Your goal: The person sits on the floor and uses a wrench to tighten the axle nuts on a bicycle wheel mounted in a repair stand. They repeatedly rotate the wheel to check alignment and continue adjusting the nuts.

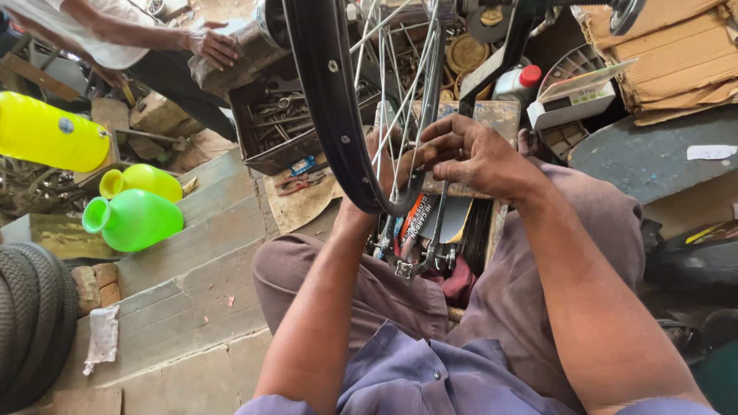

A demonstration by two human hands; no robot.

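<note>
1. Bicycle wheel rim [332,100], black and bare of any tyre, stands upright over the seated person's lap, its lower curve dipping between the knees; thin steel spokes [400,100] fan up from that curve toward the hub out of view.
2. Beyond the rim, a dark metal tray of tools [273,127] sits on the ground, and another person's hand [214,46] rests on a grey block above it.
3. Left of the rim lie a green plastic jug [132,219] and a yellow one [142,181]; black tyres [31,323] are stacked well to that side.
4. Right hand [473,154] is curled shut, fingertips pinching at the spokes just inside the rim.
5. Left hand [380,165] sits behind the rim and spokes, largely hidden; it seems wrapped round the rim, though I cannot tell how firmly.
6. Risk, as I judge it: the rim is steadied only by these hands and the knees, so a slack hold could let it twist, and fingers among tight spokes could get nipped.
</note>
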